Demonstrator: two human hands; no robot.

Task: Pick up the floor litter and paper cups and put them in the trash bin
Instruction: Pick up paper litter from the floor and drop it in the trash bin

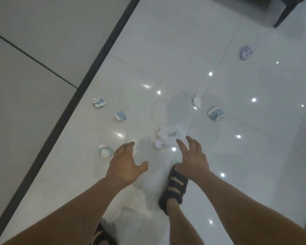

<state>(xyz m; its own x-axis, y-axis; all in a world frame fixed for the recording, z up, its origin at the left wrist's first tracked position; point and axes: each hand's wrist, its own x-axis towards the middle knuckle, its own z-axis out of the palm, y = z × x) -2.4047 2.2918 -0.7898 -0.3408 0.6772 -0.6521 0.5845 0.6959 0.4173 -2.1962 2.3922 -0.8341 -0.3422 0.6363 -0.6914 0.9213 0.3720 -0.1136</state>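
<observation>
Directly below, both bare hands reach toward a glossy white tiled floor (237,156), fingers spread wide, holding nothing. The left hand (125,162) hovers near a blue-and-white paper wad (105,150). The right hand (193,158) has its fingertips just beside a crumpled white wrapper (171,134). More paper wads (215,114) lie scattered beyond. A dark sandal (175,190) shows beneath the right wrist.

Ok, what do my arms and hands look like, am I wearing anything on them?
The left forearm and right forearm are bare, no sleeves in view. The left hand and right hand wear no gloves; no watch, bracelet or ring shows, though the picture is soft.
</observation>
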